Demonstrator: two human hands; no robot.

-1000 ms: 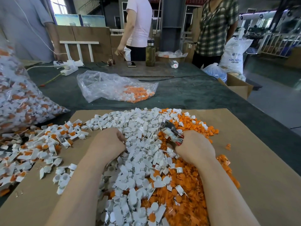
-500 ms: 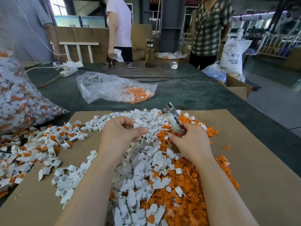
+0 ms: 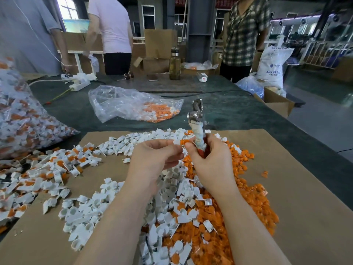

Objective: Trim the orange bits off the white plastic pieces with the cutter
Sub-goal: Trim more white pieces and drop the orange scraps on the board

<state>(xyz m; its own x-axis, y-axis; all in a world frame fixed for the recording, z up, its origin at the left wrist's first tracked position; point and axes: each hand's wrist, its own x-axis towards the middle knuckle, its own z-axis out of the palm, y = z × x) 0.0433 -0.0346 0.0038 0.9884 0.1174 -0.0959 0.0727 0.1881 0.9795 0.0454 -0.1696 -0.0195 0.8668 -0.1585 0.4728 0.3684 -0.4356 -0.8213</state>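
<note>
Here the left hand point(image 3: 154, 159) pinches a white piece point(image 3: 176, 142) just left of the upright cutter point(image 3: 197, 127); the right hand point(image 3: 208, 159) grips its handle, blades pointing up, away from the piece.

Your right hand point(image 3: 210, 161) hides the cutter point(image 3: 197, 127) handles; its tip is blurred. The left edge crops the big bag point(image 3: 23, 121), and your hands cover the pile point(image 3: 172, 188) beneath.

My table point(image 3: 219, 111) has green felt; on it sit a cardboard sheet point(image 3: 305, 188) under my pile, two clear bags point(image 3: 133, 106), a power strip point(image 3: 80, 81) and a bottle point(image 3: 174, 64).
</note>
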